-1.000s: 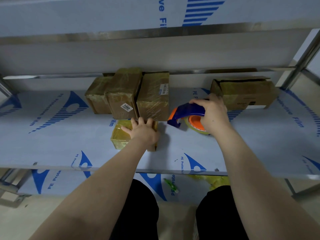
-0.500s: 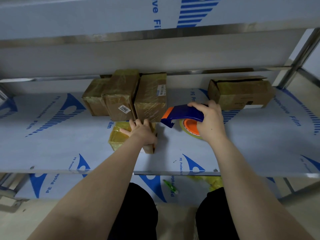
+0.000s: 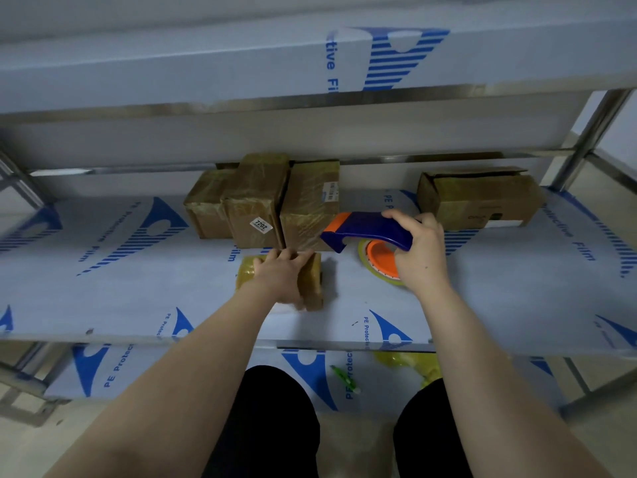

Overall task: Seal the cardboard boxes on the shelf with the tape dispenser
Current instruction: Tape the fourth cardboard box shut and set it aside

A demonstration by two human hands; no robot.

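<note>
Left hand (image 3: 281,276) flat on small taped box (image 3: 312,282), near-centre of shelf (image 3: 138,288); fingers straight. Right hand (image 3: 422,251) fingers wrapped round tape dispenser (image 3: 365,231) handle, just right of box.

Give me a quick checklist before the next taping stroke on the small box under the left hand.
1. Right hand grips the tape dispenser: ok.
2. Left hand rests on the small box: ok.
3. Dispenser nose touching that box: not ok, it is off to the box's right.
4. Loose tape end ready: cannot tell.
5. Far right box closed: not ok, flaps stand open.
</note>
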